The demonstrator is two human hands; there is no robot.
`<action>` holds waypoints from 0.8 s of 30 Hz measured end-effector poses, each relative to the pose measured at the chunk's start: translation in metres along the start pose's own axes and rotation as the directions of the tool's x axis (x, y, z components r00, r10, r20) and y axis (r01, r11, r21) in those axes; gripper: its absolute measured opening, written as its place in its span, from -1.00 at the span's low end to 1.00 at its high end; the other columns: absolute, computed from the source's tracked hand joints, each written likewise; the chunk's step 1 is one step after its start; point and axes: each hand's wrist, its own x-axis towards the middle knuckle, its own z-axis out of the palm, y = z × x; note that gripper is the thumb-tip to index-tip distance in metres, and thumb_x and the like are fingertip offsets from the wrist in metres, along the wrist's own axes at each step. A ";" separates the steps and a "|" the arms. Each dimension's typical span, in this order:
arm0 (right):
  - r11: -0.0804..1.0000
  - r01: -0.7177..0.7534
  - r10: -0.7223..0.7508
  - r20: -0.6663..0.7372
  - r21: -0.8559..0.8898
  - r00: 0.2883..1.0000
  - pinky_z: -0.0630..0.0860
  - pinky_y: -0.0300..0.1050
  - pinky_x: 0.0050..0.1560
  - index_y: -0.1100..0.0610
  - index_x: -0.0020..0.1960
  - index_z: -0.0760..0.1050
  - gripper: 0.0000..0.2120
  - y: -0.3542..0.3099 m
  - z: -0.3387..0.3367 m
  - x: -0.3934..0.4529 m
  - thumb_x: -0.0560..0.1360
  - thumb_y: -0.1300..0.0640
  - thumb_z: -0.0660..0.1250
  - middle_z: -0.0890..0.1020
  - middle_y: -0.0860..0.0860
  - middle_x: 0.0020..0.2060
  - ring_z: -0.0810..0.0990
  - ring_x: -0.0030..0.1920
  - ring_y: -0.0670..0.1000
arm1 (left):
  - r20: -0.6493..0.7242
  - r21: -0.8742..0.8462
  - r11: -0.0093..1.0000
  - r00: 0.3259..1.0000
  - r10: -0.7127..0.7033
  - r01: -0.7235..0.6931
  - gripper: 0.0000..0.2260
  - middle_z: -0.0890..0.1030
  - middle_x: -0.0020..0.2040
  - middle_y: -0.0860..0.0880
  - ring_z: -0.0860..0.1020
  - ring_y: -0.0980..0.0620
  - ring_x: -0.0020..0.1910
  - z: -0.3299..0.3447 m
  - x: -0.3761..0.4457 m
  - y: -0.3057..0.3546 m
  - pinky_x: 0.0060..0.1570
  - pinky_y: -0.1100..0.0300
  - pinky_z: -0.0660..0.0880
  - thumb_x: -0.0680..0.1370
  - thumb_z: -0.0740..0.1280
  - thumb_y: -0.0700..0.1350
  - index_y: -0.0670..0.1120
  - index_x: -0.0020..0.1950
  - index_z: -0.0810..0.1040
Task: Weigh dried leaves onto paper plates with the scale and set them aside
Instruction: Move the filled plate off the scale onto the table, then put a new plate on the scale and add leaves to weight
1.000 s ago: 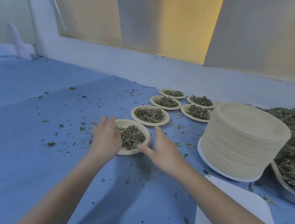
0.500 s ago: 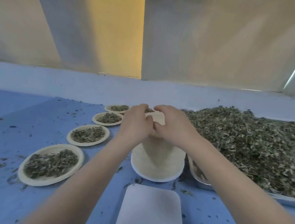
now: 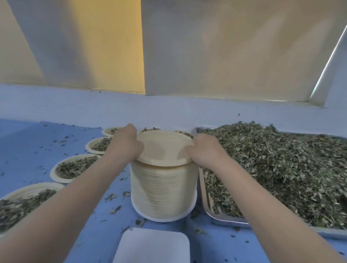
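Top paper plate lay between both hands, face up, slightly lifted and tilted off plate stack. Left hand gripped left rim; right hand gripped right rim. Stack stood upright on blue surface, just beside leaf tray; scale nearer.

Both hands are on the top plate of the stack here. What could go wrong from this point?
1. The left hand and right hand grip the top paper plate, slightly offset on the tall plate stack; nested plates may lift together.
2. A sideways tug could tip the stack toward the heaped dried leaves in the metal tray.
3. The left forearm passes over filled plates and might brush them.
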 end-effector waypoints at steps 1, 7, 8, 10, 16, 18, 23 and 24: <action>1.000 0.011 -0.011 -0.023 -0.006 1.000 0.53 0.12 0.08 0.35 0.23 0.45 -0.65 -0.003 -0.003 -0.001 0.51 0.23 0.14 0.56 0.24 0.12 0.58 0.05 0.20 | -0.005 -0.011 1.000 1.000 0.025 -0.025 -0.71 0.19 -0.31 0.01 0.15 0.09 -0.39 -0.004 0.000 0.004 -0.42 0.20 0.10 0.49 0.12 -0.38 -0.03 -0.28 0.17; 0.992 0.121 -0.113 -0.150 0.042 0.982 0.28 -0.09 -0.32 0.27 -0.15 0.37 -0.86 -0.013 -0.026 -0.032 0.53 0.23 0.13 0.45 0.15 -0.25 0.42 -0.26 0.09 | -0.125 -0.088 0.986 0.983 0.130 -0.142 -0.77 0.22 -0.32 -0.03 0.15 0.04 -0.38 -0.037 -0.028 0.015 -0.40 0.20 0.01 0.41 0.09 -0.43 -0.10 -0.28 0.22; 0.987 0.150 -0.139 -0.162 0.058 0.977 0.21 -0.09 -0.35 0.24 -0.18 0.33 -0.87 -0.013 -0.029 -0.044 0.52 0.23 0.13 0.39 0.13 -0.28 0.35 -0.30 0.06 | -0.139 -0.108 0.980 0.979 0.152 -0.167 -0.78 0.25 -0.30 -0.05 0.18 0.02 -0.35 -0.043 -0.039 0.014 -0.39 0.19 0.02 0.42 0.09 -0.42 -0.09 -0.25 0.26; 0.974 0.200 -0.181 -0.171 0.102 0.969 0.28 -0.08 -0.34 0.29 -0.17 0.37 -0.84 -0.011 -0.031 -0.073 0.52 0.22 0.13 0.42 0.16 -0.30 0.38 -0.32 0.11 | -0.124 -0.116 0.967 0.969 0.214 -0.228 -0.81 0.24 -0.25 -0.13 0.19 0.00 -0.27 -0.052 -0.067 0.009 -0.35 0.14 0.01 0.42 0.08 -0.42 -0.13 -0.22 0.28; 0.951 0.262 -0.257 -0.050 0.166 0.965 0.24 -0.27 -0.37 0.19 -0.11 0.42 -0.90 0.007 0.014 -0.152 0.50 0.26 0.14 0.47 0.04 -0.30 0.41 -0.27 0.01 | 0.048 -0.165 0.970 0.981 0.187 -0.176 -0.87 0.36 -0.33 -0.14 0.29 -0.06 -0.37 -0.030 -0.154 -0.034 -0.48 0.23 0.15 0.45 0.07 -0.38 -0.26 -0.18 0.38; 0.956 0.250 -0.248 -0.034 0.152 0.968 0.22 -0.17 -0.28 0.22 0.03 0.45 -0.83 0.015 0.037 -0.162 0.50 0.29 0.14 0.50 0.04 -0.24 0.43 -0.19 0.04 | 0.077 -0.168 0.976 0.985 0.152 -0.137 -0.82 0.48 -0.25 -0.14 0.40 -0.09 -0.27 -0.016 -0.169 -0.047 -0.38 0.16 0.21 0.47 0.07 -0.38 -0.23 -0.11 0.44; 0.957 0.171 -0.171 -0.019 0.233 0.985 0.31 -0.38 -0.36 0.03 -0.14 0.39 -0.82 0.032 0.076 -0.170 0.49 0.28 0.13 0.48 -0.03 -0.39 0.45 -0.30 0.00 | 0.089 -0.190 0.979 0.992 0.084 -0.066 -0.75 0.53 -0.18 -0.07 0.46 -0.07 -0.25 0.010 -0.183 -0.072 -0.46 0.30 0.24 0.49 0.07 -0.38 -0.09 -0.10 0.45; 0.957 0.158 -0.163 0.001 0.243 0.987 0.32 -0.36 -0.35 0.01 -0.11 0.40 -0.81 0.036 0.083 -0.171 0.49 0.27 0.12 0.51 0.01 -0.35 0.48 -0.27 0.02 | 0.100 -0.198 0.979 0.992 0.077 -0.056 -0.74 0.51 -0.21 -0.05 0.44 -0.07 -0.24 0.016 -0.183 -0.076 -0.47 0.30 0.23 0.49 0.07 -0.38 -0.08 -0.13 0.46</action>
